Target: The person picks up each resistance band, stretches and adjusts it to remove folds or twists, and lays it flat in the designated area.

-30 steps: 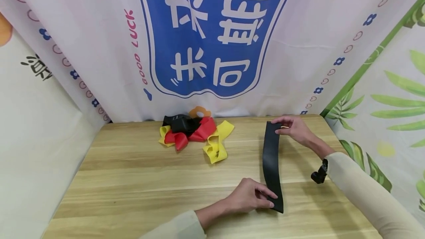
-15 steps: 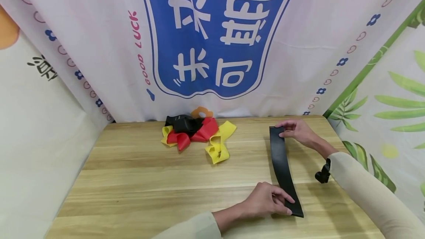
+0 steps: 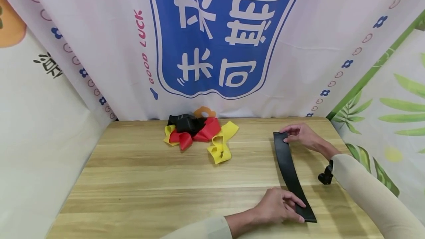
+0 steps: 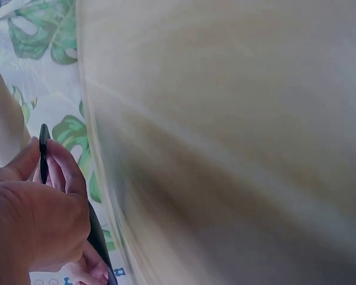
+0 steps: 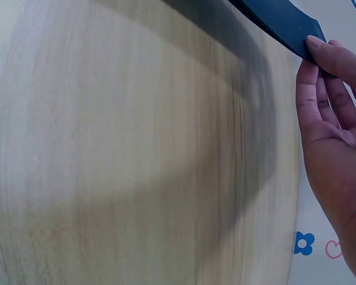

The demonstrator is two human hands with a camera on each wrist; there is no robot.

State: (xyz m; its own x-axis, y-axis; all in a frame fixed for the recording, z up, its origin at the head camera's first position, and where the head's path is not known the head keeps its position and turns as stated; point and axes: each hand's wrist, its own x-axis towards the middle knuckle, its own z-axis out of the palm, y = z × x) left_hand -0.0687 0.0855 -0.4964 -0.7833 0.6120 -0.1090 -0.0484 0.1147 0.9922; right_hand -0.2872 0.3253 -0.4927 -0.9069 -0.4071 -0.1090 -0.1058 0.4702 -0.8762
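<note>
1 black strip (image 3: 288,165) is running far to near over the table (image 3: 149,194) at right, the left hand (image 3: 278,206) pinching its near end, the right hand (image 3: 303,137) its far end.

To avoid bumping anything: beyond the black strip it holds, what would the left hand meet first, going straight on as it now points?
Probably the right sleeve, which crosses ahead of the left hand in the head view; its height is unclear, so the hand might pass underneath.
</note>
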